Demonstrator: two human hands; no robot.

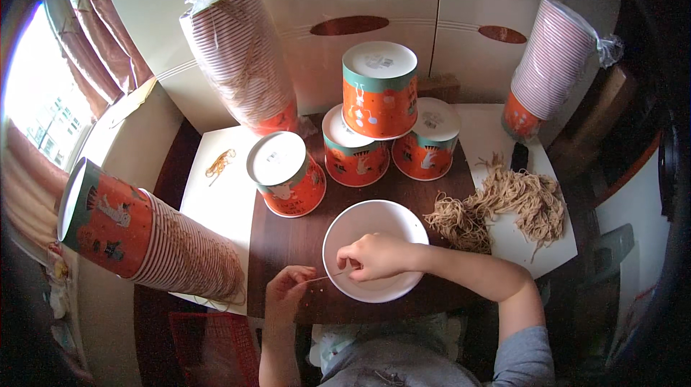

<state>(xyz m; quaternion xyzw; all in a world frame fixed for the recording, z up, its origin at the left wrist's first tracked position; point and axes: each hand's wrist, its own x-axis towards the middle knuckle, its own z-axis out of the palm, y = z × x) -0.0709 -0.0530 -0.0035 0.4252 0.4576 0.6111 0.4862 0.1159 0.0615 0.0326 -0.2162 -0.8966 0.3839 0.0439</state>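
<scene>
A white paper bucket (pixel 414 232) stands mouth up on the dark table before me. My right hand (pixel 374 256) is over its mouth, with fingers pinched on a thin strand of twine (pixel 322 278). The strand runs left to my left hand (pixel 286 288), which pinches it just outside the bucket's near left rim. It looks taut between the two hands. To the right of the bucket lies a loose tan heap of twine (pixel 529 203), partly on a white sheet (pixel 558 254).
Upturned orange buckets stand beyond: one (pixel 288 178) at left, one (pixel 380 92) atop two others. Tall nested stacks rise at back left (pixel 237 56) and back right (pixel 551 63); another stack (pixel 155 232) leans at left. Rubber bands (pixel 220 164) lie on white board.
</scene>
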